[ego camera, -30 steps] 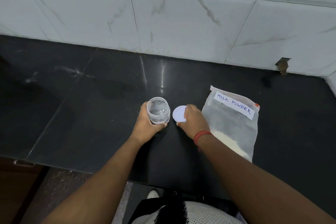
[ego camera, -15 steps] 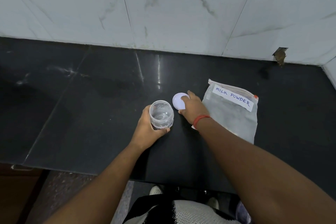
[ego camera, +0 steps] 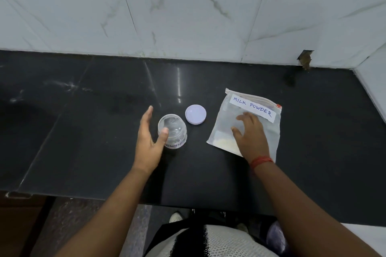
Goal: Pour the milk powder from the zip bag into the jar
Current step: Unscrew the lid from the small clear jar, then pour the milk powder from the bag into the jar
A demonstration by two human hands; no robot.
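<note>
We are spreading our right hand (ego camera: 249, 135) flat on the zip bag (ego camera: 259, 119), likely for pickup. Our left hand (ego camera: 149, 137) is hovering open beside the uncapped jar (ego camera: 172, 130), apparently steadying it.

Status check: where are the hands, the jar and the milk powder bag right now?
Left hand open beside jar, thumb at its rim. Right hand spread over zip bag, not gripping. Bag flat, zip looks shut; lid off, jar empty. Nothing blocking.

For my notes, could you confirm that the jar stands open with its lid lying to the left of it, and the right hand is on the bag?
Not quite: the head view shows the lid lying to the right of the jar, between it and the bag. The jar is open, and the right hand is on the bag.
</note>
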